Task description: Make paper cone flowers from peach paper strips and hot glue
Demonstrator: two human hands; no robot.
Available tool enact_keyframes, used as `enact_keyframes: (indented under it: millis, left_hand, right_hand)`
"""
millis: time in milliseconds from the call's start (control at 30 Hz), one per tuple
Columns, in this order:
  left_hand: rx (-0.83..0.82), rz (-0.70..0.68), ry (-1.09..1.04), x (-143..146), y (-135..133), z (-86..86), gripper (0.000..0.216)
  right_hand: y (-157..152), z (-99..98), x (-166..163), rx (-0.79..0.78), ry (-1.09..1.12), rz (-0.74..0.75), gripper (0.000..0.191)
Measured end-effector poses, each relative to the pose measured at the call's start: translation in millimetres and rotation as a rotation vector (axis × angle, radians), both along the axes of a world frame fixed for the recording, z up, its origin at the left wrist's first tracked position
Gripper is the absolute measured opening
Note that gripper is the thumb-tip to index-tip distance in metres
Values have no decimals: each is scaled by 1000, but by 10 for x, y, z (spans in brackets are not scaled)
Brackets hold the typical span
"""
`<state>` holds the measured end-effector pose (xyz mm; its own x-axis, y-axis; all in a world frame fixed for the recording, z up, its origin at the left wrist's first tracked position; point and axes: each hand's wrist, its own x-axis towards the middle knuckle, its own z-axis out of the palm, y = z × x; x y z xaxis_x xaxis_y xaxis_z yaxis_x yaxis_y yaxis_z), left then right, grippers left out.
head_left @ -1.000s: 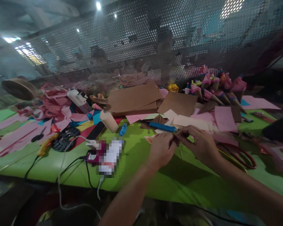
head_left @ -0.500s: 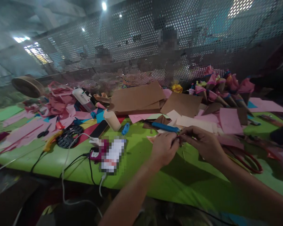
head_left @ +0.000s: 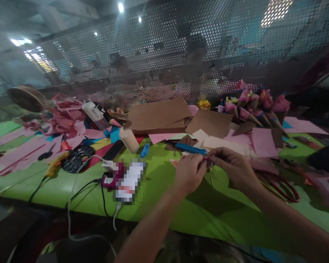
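Observation:
My left hand (head_left: 190,171) and my right hand (head_left: 233,166) meet over the green table, fingertips pinched together. Between them is a small pinkish piece (head_left: 207,160), mostly covered by the fingers, so its kind is unclear. A thin pale strand (head_left: 212,182) shows just below the fingertips. Right behind my hands lies a long blue-handled tool (head_left: 191,148). A small orange-and-white scrap (head_left: 174,162) pokes out beside my left hand. Red loop handles (head_left: 294,195), apparently of scissors, lie right of my right forearm.
Brown cardboard (head_left: 159,115), pink paper (head_left: 264,142) and wrapped paper flowers (head_left: 281,104) fill the back. On the left are a phone (head_left: 130,180) with cables, a yellow-handled tool (head_left: 56,164), a black slotted disc (head_left: 78,159), a beige cylinder (head_left: 129,140) and a white bottle (head_left: 93,110).
The view has shifted slightly, so the table things appear a little further left. My hands stay together in nearly the same pose, and more pink shows between the fingertips.

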<state>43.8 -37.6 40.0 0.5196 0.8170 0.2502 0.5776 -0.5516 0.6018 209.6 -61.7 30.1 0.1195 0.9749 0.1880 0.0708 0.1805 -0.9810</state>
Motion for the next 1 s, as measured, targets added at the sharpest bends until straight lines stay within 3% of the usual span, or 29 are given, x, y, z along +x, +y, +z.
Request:
enact_keyframes:
  millis: [133, 233, 433, 700, 833, 933, 1000]
  left_hand:
    - [-32, -14, -101, -18, 5, -5, 22]
    - [-36, 15, -172, -58, 39, -4, 23]
    - [8, 225, -153, -200, 189, 49, 26]
    - [-54, 615, 189, -399, 378, 111, 36]
    - [36, 566, 27, -393, 378, 66, 43]
    - [8, 344, -344, -219, 260, 38, 35]
    - [-153, 195, -638, -35, 139, 41, 32]
  right_hand:
    - [-7, 40, 31, 15, 1, -43, 40]
    - [15, 69, 68, -30, 167, -33, 39]
    - [87, 89, 121, -194, 484, -14, 40]
    - [80, 52, 146, -196, 433, -54, 41]
    - [64, 112, 117, -189, 352, -71, 45]
    - [34, 168, 62, -140, 255, -82, 45]
    - [8, 192, 21, -108, 154, -104, 44]
